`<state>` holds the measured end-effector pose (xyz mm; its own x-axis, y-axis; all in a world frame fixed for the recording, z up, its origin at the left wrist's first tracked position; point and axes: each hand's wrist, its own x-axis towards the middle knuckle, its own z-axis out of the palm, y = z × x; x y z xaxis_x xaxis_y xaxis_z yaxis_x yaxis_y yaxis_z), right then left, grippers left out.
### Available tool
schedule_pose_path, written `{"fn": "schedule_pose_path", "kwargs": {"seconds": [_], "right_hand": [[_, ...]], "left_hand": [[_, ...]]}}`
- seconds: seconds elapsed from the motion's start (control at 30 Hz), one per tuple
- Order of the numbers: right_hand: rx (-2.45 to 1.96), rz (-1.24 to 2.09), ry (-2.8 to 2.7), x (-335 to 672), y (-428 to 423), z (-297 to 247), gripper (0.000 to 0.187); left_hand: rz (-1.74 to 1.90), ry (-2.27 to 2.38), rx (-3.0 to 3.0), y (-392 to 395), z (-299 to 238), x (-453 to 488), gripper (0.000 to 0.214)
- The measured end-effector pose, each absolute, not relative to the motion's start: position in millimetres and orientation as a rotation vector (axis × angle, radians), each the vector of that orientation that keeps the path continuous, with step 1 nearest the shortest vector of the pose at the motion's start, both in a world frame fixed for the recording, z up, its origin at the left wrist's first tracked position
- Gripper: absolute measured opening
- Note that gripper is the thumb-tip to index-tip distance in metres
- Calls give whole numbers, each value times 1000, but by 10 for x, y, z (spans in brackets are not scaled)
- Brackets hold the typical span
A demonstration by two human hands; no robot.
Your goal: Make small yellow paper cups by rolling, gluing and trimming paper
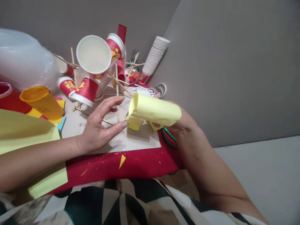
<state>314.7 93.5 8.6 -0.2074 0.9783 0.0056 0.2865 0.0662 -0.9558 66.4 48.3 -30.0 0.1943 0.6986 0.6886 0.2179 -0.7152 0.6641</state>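
Observation:
My right hand (pixel 181 120) is wrapped round a rolled tube of yellow paper (pixel 153 111) and holds it over the table; the paper hides most of its fingers. My left hand (pixel 103 126) is open with its fingers spread, and the fingertips reach toward the tube's left end, close to it or just touching. Under both hands lies a beige cardboard sheet (pixel 131 140) on a red tablecloth (pixel 131 164). Wooden skewers (pixel 117 82) lie and stand just beyond my left hand.
Red paper cups (pixel 86 90) and one tipped cup (pixel 95 56) with its white inside showing pile up at the back. A cup stack (pixel 156 53) leans right. A yellow paper cone (pixel 42 101), yellow sheets (pixel 25 131), a plastic bag (pixel 23 59) sit left. Green-handled scissors (pixel 170 137) lie by my right wrist.

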Motion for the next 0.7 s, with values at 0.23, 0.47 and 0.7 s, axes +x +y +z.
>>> {"fn": "schedule_pose_path", "kwargs": {"seconds": [0.23,0.47,0.7], "right_hand": [[-1132,1684,-1522,2932,755,-168,39],[-1197,1509,-1679,3130,721,11,34],[-1068,162,-1626,3130,377,281,12]], "left_hand": [[1342,789,1830,407,-102,694,12],[1166,876,1483,354,111,674,21],[966,803,1161,350,199,684,14]]}}
